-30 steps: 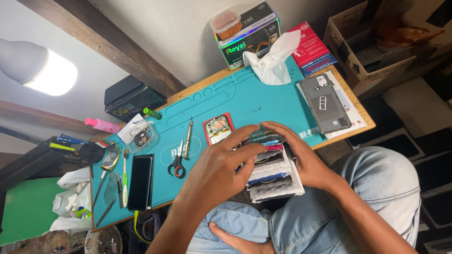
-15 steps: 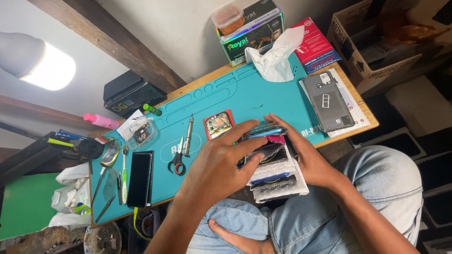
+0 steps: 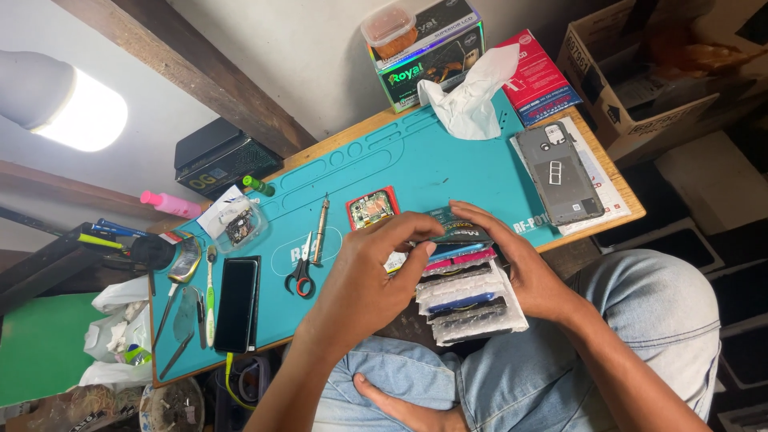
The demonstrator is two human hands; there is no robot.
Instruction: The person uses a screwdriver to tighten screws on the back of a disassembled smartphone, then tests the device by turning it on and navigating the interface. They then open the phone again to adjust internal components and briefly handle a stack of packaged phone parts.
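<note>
A stack of small flat packets (image 3: 468, 298) in clear wrappers rests on my lap at the front edge of the teal work mat (image 3: 416, 172). My left hand (image 3: 372, 272) pinches the top packet of the stack between thumb and fingers. My right hand (image 3: 524, 264) grips the right side of the same stack, fingers curled over the top packets. A small circuit board in a red frame (image 3: 371, 209) lies on the mat just beyond my left hand.
On the mat lie a screwdriver (image 3: 320, 230), red-handled scissors (image 3: 302, 272), a black phone (image 3: 237, 304), tweezers and a toothbrush at the left, a phone back cover (image 3: 559, 174) on paper at the right, a white tissue (image 3: 472, 96) and boxes at the back.
My left hand has slid from lying flat over the stack to pinching its top packet. The stack has shifted slightly down toward my lap.
</note>
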